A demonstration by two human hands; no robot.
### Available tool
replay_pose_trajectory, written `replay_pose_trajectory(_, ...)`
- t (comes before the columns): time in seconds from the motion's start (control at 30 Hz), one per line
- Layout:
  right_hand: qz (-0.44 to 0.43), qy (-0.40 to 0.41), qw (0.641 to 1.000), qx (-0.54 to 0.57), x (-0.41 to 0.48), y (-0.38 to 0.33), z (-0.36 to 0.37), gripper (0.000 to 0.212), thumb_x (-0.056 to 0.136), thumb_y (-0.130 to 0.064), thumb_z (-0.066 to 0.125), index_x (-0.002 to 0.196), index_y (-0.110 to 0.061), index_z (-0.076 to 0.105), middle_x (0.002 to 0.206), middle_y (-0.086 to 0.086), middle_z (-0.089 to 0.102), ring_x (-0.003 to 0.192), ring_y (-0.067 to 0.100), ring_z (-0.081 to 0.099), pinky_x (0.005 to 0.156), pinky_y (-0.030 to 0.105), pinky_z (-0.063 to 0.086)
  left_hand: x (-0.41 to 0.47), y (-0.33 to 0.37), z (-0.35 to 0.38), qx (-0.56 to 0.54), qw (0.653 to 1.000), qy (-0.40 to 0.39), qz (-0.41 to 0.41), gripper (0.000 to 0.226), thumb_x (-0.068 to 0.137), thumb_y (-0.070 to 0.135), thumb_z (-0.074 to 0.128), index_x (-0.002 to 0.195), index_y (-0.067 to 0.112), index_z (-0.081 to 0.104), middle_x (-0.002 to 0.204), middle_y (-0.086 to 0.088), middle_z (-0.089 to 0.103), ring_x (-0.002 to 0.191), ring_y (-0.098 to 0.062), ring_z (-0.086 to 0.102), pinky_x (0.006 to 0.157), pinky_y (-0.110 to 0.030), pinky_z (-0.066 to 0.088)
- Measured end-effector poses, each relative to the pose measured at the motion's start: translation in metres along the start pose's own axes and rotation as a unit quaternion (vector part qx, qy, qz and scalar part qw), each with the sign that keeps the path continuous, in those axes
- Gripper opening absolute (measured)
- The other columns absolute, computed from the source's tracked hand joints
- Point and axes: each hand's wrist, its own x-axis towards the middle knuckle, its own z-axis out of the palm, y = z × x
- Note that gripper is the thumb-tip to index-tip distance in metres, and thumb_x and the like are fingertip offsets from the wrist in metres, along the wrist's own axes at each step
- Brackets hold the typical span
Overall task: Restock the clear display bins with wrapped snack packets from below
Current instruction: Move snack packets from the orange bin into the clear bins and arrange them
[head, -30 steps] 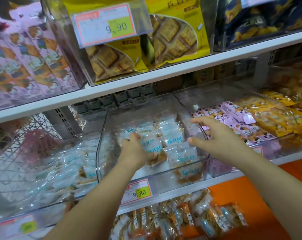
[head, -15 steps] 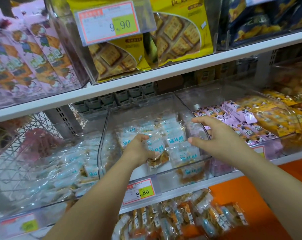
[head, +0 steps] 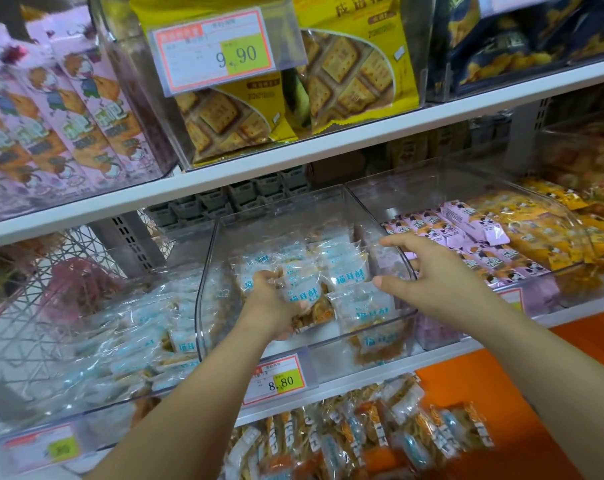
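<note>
Drawn closer to the front wall than a second ago, the left hand (head: 271, 308) closes its grip on a snack packet (head: 302, 292) inside the middle clear bin (head: 205, 292), half-filled with like packets (head: 345, 275); the neighbouring bin (head: 432, 188) holds pink and yellow ones. Clear film, blue-and-white label, golden-brown pieces: the packet's long axis slants upper left to lower right, while the right hand (head: 439, 275) spreads wide at the bin's right wall.

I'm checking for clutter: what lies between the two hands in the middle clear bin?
In the head view, blue-printed wrapped packets fill the stretch between the left hand, which grips a few, and the open right hand.
</note>
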Motion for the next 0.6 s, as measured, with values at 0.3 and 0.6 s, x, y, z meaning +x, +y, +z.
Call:
replay_pose_trajectory(0.3, 0.011, 0.01, 1.0, 0.009, 0.001, 0.001, 0.001, 0.053, 0.081, -0.034, 0.071, 0.13, -0.033, 0.049, 0.142, -0.009, 0.044, 0.123, 0.014, 0.044, 0.087, 0.023, 0.032, 0.003, 0.006, 0.005, 0.086, 0.995, -0.028, 0.042, 0.062, 0.086, 0.023, 0.07, 0.131, 0.022, 0.029, 0.106, -0.012, 0.065, 0.078, -0.026, 0.071, 0.066, -0.037, 0.059)
replay_pose_trajectory(0.6, -0.014, 0.019, 0.999, -0.03, -0.003, 0.002, 0.001, 0.053, 0.085, -0.028, 0.067, 0.134, -0.027, 0.046, 0.143, -0.003, 0.041, 0.124, 0.017, 0.043, 0.088, 0.022, 0.03, -0.012, 0.005, -0.011, 0.079, 0.994, -0.056, 0.043, 0.086, 0.081, 0.025, 0.075, 0.143, 0.026, 0.017, 0.126, -0.009, 0.056, 0.074, -0.02, 0.066, 0.061, -0.034, 0.056)
